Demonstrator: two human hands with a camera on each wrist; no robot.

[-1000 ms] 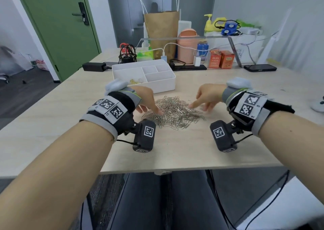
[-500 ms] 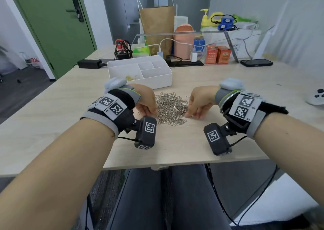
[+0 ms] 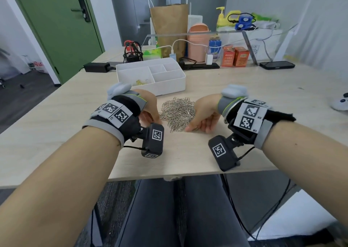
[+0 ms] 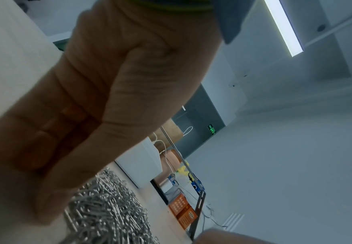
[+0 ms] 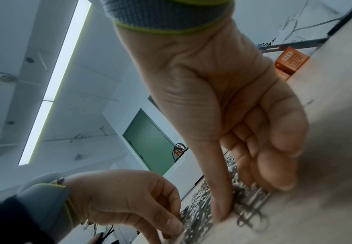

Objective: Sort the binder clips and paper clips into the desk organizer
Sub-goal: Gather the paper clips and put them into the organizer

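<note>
From the head view we see the paper clips [image 3: 178,114] heaped on the worktop [image 3: 56,122], just near of the white desk organizer [image 3: 150,76], which holds a few yellowish items in its near-left compartment. Our left hand [image 3: 148,107] sits at the heap's left edge, our right hand [image 3: 204,114] at its right edge, fingers curled down to the near rim of the heap.

In the left wrist view, the left hand [image 4: 100,102] fills the frame, blurred; its fingers bend toward the paper clips [image 4: 108,213], but we cannot tell whether the grip holds any.

In the right wrist view, the right hand [image 5: 233,107] has a narrow grip: thumb and curled fingers press on clips at the heap's [image 5: 202,206] edge. The left hand [image 5: 129,201] has its fingers bent onto the heap's other side.
</note>
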